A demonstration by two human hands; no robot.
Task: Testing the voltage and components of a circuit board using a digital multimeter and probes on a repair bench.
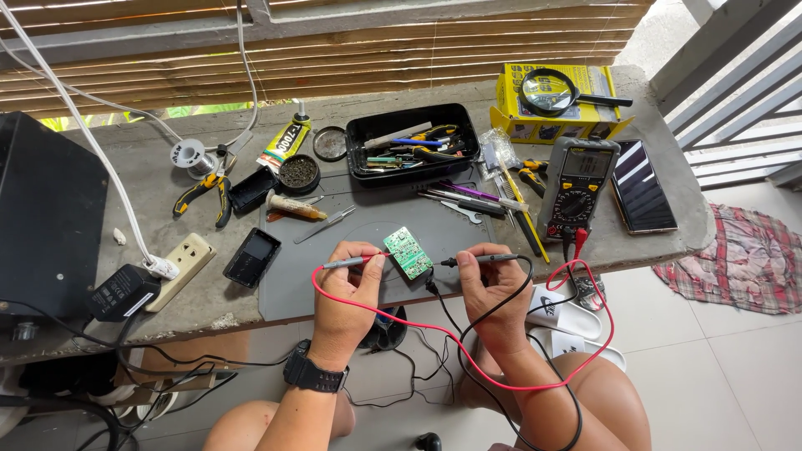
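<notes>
Both my hands grip probes: left hand (347, 280) pinches the red probe (347, 262), right hand (493, 288) the black probe (476, 260), tips meeting the green circuit board (408, 252) on the counter (150, 179)

Bright, even daylight — sharp focus, soft shadows, slight wide-angle bending at edges.

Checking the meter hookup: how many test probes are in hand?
2. The red-lead probe is in the left hand, tip at the green circuit board. The black-lead probe is in the right hand. None seems hidden.
</notes>
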